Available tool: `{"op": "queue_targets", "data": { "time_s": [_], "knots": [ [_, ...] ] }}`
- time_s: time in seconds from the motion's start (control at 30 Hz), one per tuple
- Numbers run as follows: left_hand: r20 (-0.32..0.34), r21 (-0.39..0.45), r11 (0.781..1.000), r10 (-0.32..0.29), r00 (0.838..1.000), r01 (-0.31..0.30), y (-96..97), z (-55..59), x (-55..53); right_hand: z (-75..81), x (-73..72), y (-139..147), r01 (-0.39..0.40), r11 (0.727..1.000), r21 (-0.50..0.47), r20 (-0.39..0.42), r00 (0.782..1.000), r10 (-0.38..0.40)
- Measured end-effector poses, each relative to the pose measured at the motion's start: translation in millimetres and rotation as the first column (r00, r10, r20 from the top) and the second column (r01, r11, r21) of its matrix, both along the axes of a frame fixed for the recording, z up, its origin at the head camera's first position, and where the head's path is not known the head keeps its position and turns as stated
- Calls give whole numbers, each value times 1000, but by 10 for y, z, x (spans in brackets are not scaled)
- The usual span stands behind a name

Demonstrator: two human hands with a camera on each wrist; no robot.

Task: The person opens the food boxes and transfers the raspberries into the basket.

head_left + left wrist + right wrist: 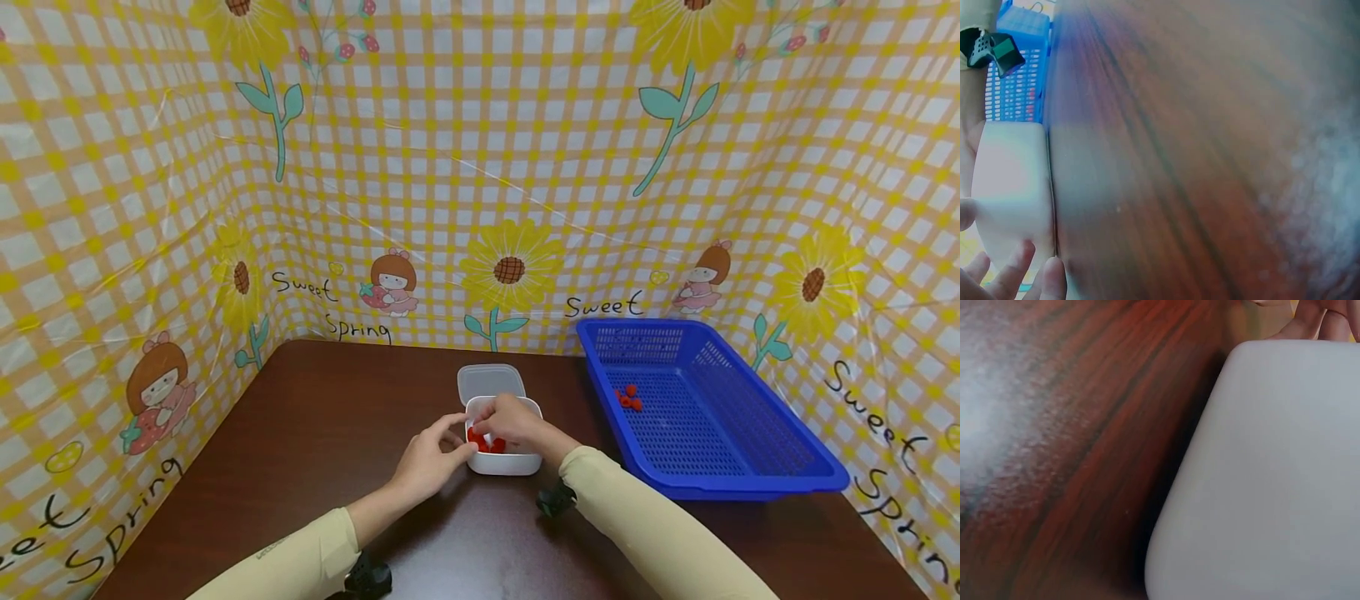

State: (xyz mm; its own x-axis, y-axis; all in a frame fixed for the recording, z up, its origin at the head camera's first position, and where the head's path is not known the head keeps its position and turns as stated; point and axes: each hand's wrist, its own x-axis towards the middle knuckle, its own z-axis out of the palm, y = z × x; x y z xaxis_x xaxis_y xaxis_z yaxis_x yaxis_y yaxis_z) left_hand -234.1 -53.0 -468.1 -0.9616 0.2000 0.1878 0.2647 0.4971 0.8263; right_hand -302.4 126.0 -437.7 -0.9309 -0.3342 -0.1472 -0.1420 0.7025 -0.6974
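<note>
A white rectangular box (504,464) with its translucent lid (491,382) tipped back behind it stands on the table. Small red pieces (497,447) lie inside it. At the box's left end my left hand (429,454) grips it, thumb at the front corner and fingers along the side; the left wrist view shows these fingers (1022,256) against the white wall. From the right, my right hand (512,419) reaches over the rim with bent fingers down among the red pieces. Its fingertips are partly hidden, and I cannot tell whether they pinch a piece.
To the right stands a large blue perforated basket (738,482), with several small red pieces (630,400) near its left wall. Dark brown wooden table (322,425) surrounds the box. A checked, flower-printed cloth (450,167) encloses the back and sides.
</note>
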Motion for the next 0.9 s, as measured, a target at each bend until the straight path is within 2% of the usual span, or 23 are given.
{"op": "queue_targets", "data": {
  "time_s": [0.67,0.9],
  "knots": [
    [10,11,1000,-5,1000,5,-1,8,8,-90,-18,-32,-23,1000,1,-62,998,23],
    [11,15,1000,-2,1000,2,0,11,6,-89,-28,-37,0,999,-48,-22,1000,-1]
  ]
}}
